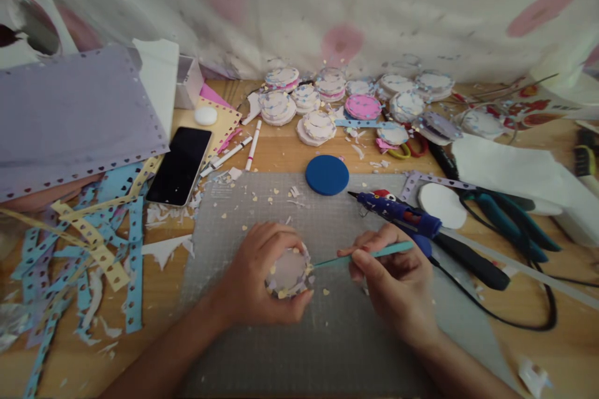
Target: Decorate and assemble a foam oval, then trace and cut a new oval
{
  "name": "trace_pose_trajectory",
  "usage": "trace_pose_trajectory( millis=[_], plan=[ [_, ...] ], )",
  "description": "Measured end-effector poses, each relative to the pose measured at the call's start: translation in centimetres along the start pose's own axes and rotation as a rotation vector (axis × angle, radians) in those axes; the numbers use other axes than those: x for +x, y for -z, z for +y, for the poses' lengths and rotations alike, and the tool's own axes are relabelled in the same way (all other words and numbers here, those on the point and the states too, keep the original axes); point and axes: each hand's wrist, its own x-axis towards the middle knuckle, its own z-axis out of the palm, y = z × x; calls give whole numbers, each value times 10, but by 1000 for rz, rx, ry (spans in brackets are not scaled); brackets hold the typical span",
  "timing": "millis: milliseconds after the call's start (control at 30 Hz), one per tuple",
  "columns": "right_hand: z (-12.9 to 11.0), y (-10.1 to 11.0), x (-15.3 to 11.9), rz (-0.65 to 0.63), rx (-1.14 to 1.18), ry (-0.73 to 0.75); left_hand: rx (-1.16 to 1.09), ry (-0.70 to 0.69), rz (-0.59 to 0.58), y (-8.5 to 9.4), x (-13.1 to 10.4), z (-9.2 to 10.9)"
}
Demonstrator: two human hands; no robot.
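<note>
My left hand (266, 277) is curled around the edge of a small round white paper piece (287, 271), its rim dotted with tiny yellow and grey paper hearts. Between the thumb and fingers of my right hand (390, 280) are slim teal tweezers (384, 251). Their thin tip points left and meets the right rim of the round piece; whether it grips a heart is too small to tell. Both hands are over a grey cutting mat (262, 361). Loose paper hearts (326, 292) lie about on the mat. Beyond the hands rests a blue round disc (327, 174).
A blue glue gun (402, 212) with a black cable, a white round (442, 204) and teal pliers (510, 221) are on the right. Several decorated rounds (318, 128) line the back. On the left lie a phone (180, 165), punched paper strips (135, 262) and a lilac sheet (79, 118).
</note>
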Motion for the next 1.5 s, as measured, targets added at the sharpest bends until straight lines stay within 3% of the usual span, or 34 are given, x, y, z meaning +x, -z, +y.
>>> trace_pose_trajectory(
  millis=[267, 467, 833, 1500],
  plan=[
    [-2, 4, 4, 83, 20, 43, -12, 3, 5, 2, -1, -3],
    [-4, -4, 0, 24, -40, 4, -23, 4, -12, 3, 1, -4],
    [-5, -10, 0, 24, -29, 26, -47, -11, -1, 3, -2, -4],
    [-6, -12, -1, -22, -28, 141, -54, -69, 41, 3, -1, -3]
  ],
)
